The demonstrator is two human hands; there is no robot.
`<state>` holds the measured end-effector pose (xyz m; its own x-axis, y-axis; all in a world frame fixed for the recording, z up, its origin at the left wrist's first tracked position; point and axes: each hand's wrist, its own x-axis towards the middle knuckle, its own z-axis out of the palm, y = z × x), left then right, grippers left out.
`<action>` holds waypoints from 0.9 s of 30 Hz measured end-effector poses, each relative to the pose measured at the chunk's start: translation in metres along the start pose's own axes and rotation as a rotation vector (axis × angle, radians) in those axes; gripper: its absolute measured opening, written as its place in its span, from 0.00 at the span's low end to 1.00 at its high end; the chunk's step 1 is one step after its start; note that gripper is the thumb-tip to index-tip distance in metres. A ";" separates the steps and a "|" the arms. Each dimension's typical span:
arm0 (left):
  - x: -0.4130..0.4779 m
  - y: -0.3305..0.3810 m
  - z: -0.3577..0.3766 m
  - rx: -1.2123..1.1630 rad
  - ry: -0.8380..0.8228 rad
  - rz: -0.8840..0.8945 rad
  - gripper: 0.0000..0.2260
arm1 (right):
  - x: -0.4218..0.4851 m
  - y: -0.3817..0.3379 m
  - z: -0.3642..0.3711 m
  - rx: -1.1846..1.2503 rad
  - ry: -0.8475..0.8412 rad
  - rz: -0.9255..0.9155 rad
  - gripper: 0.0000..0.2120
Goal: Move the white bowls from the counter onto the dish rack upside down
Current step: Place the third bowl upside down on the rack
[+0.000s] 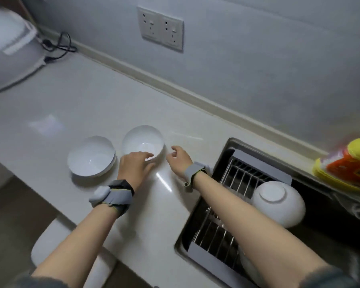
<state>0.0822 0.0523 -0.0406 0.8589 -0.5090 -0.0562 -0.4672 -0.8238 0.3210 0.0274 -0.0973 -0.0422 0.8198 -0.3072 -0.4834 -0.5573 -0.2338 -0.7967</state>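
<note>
Two white bowls stand upright on the pale counter [71, 113]: one at the left [91, 155], which looks like a stack of two, and one in the middle [142, 142]. My left hand [134, 166] reaches over the near rim of the middle bowl, fingers spread and touching it. My right hand [178, 160] hovers just right of that bowl, fingers apart, holding nothing. On the metal dish rack [239, 177] over the sink lies a white bowl [279, 202] upside down. Another white bowl edge [247, 267] shows under my right forearm, partly hidden.
A white rice cooker [10, 48] with a black cord [59, 46] stands at the back left. A wall socket plate [160, 28] is above the counter. An orange and yellow package [345, 165] lies right of the sink. A white stool [48, 246] sits below the counter edge.
</note>
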 end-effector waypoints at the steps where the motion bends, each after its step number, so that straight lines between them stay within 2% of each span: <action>1: 0.002 -0.002 0.001 0.101 -0.050 0.022 0.09 | 0.008 -0.004 0.006 0.015 -0.030 0.060 0.26; 3: 0.004 -0.002 0.001 0.195 -0.094 0.060 0.08 | 0.015 -0.011 0.011 0.080 -0.081 0.141 0.23; 6: 0.006 -0.001 0.003 0.219 -0.078 0.099 0.07 | 0.011 -0.015 0.010 0.299 -0.128 0.208 0.09; 8: 0.009 0.003 0.003 0.192 -0.030 0.105 0.06 | 0.005 -0.012 0.001 0.410 -0.118 0.203 0.08; 10: 0.009 0.008 -0.002 0.071 0.063 0.066 0.05 | -0.001 -0.010 -0.008 0.451 -0.119 0.141 0.09; 13: 0.007 0.034 -0.004 -0.238 0.177 0.007 0.04 | -0.016 0.004 -0.032 0.485 -0.101 0.111 0.12; 16: 0.008 0.082 -0.001 -0.511 0.160 0.033 0.08 | -0.031 0.033 -0.061 0.514 -0.056 0.093 0.18; 19: 0.012 0.132 0.005 -0.766 0.022 0.035 0.12 | -0.046 0.065 -0.094 0.608 0.065 0.065 0.27; 23: 0.006 0.188 0.029 -1.146 -0.288 -0.071 0.07 | -0.064 0.102 -0.136 0.747 0.263 0.114 0.34; 27: 0.001 0.214 0.070 -1.315 -0.459 -0.248 0.09 | -0.072 0.134 -0.158 0.635 0.398 0.243 0.40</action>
<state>-0.0317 -0.1424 -0.0383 0.6264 -0.6317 -0.4567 0.4357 -0.2021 0.8771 -0.1275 -0.2526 -0.0570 0.5091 -0.6172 -0.5999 -0.4343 0.4176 -0.7981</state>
